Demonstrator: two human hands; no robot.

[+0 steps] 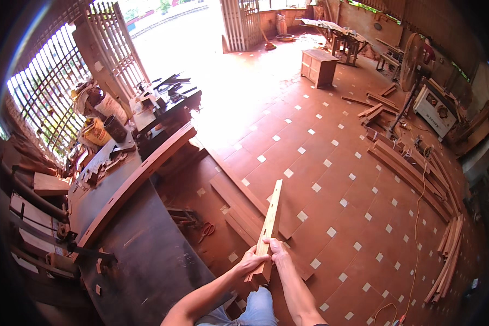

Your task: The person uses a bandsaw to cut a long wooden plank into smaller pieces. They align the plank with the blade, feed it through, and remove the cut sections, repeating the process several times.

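A long squared wooden beam (271,218) with small slots cut in its upper face points away from me, its near end just above my legs. My left hand (249,262) is closed round its left side near that end. From the right side, my right hand (277,249) grips the beam a little farther along, its thumb on top. To my left, another long slotted beam (141,176) lies across a dark workbench (146,252). Below the held beam, several reddish planks (236,206) rest on the tiled floor, with red-handled scissors (206,231) to their left.
Stacked long timbers (413,171) lie on the floor to the right, near a white-fronted machine (436,110). A yellow cord (418,228) runs along the floor there. A wooden cabinet (318,68) stands farther off. Dark pieces clutter a table (168,103) at the far left.
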